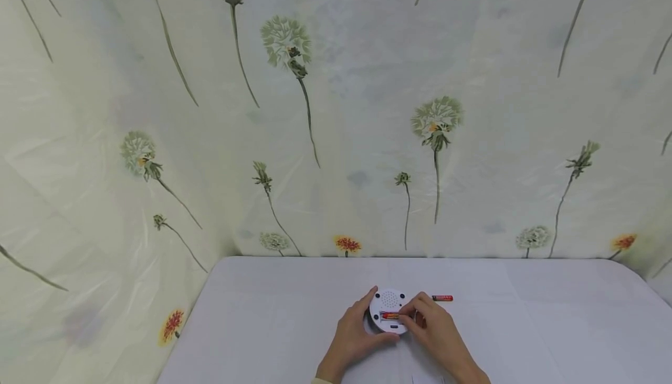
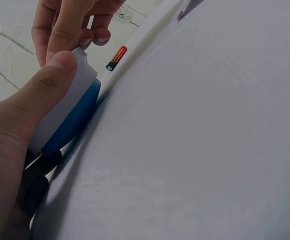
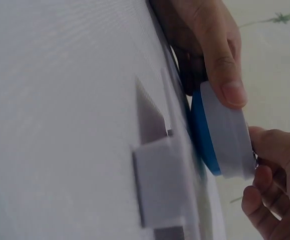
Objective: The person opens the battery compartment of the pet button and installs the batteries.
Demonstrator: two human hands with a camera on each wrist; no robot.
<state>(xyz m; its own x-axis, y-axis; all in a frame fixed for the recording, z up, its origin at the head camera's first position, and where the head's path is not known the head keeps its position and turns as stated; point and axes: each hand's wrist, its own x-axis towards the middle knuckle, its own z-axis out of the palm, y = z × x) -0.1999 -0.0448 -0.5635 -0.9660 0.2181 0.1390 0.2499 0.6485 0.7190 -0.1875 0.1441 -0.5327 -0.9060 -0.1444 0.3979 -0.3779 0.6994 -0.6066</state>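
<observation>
A round white device point(image 1: 389, 299) with a blue lower part point(image 2: 73, 120) lies with its underside up, showing a ring of small holes, dark feet and an open battery slot. My left hand point(image 1: 353, 335) grips its rim from the left, thumb on the near edge. In the slot lies a red battery point(image 1: 389, 316), and my right hand point(image 1: 437, 330) pinches its right end between thumb and forefinger. Another red battery point(image 1: 443, 298), with a black end in the left wrist view, lies on the table just beyond the right hand.
The white-covered table point(image 1: 525, 314) reaches back to a curtain point(image 1: 357, 110) printed with dandelions. A small white box-like object point(image 3: 161, 182) stands near the right wrist, at the near side of the device.
</observation>
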